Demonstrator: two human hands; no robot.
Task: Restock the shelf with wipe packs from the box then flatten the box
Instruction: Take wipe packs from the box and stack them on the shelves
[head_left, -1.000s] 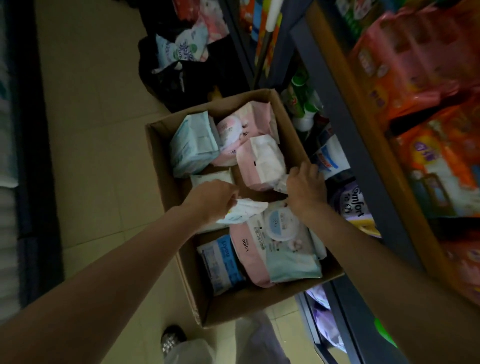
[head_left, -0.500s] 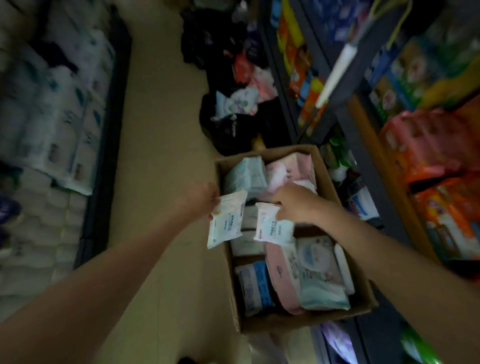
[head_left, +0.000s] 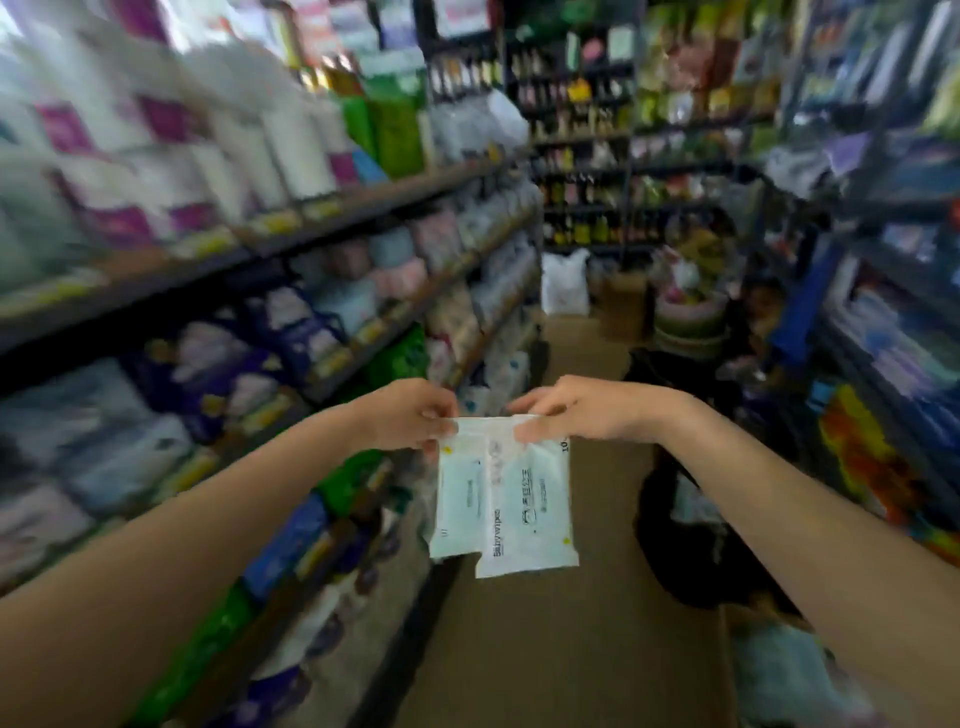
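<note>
Both hands are raised over the aisle floor (head_left: 545, 649); the left hand (head_left: 410, 415) pinches the top edge of one pale wipe pack (head_left: 460, 499), the right hand (head_left: 571, 410) the top of the overlapping wipe pack (head_left: 535, 504); both packs hang long axis vertical, beside the left shelf (head_left: 363, 343).

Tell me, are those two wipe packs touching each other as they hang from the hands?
Touching. The head view shows the right pack overlapping the left pack along their shared edge, with no gap between.
</note>
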